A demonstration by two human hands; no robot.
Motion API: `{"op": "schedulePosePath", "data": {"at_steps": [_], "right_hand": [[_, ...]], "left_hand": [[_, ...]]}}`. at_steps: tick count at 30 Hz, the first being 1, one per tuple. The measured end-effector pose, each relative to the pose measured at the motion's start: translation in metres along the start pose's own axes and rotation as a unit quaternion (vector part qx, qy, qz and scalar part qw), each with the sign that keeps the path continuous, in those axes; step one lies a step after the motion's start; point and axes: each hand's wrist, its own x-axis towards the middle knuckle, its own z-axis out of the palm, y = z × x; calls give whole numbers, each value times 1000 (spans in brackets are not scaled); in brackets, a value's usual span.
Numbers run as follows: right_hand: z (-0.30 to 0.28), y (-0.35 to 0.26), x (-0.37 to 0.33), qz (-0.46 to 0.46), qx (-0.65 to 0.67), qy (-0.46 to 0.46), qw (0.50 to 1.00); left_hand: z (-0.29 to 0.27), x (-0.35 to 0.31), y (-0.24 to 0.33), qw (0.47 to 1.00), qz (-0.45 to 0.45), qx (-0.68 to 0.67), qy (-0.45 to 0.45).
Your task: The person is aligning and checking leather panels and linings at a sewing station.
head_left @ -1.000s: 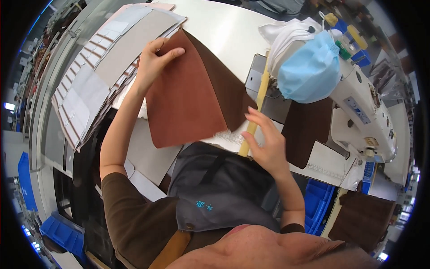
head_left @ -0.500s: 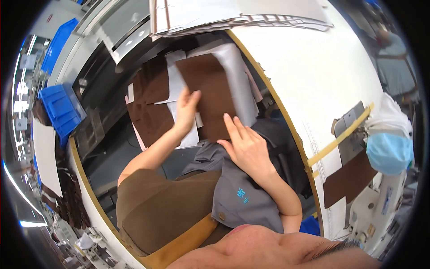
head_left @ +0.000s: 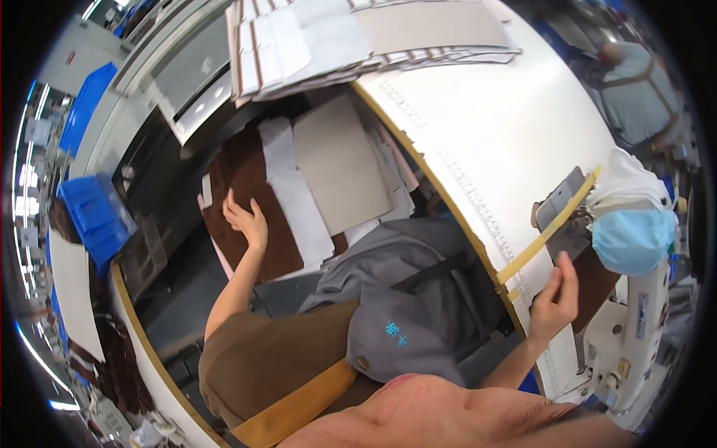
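My left hand is open, fingers spread, over a dark brown fabric panel on a pile in front of my lap. Beside that panel are white sheets and a flat beige panel. At the right, my right hand is raised over the white table by the sewing machine. Its fingers are bent and close together, next to another brown panel. Whether they pinch anything is hidden.
A stack of white and beige panels lies on the white table. A yellow strip crosses toward a grey phone-like object. A light blue mask covers part of the machine. Blue bins stand left; a person sits far right.
The brown panel between my hands is out of sight; a beige panel shows in its place. My right hand has moved right to the machine; my left has shifted left and opened.
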Motion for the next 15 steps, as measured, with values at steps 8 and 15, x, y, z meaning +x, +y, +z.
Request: {"op": "schedulePosePath", "data": {"at_steps": [8, 15], "right_hand": [[4, 29, -39, 19, -252, -151, 956], [3, 4, -39, -18, -83, -154, 984]], "left_hand": [[42, 261, 227, 979, 99, -170, -61], [101, 358, 203, 925, -88, -270, -255]]}}
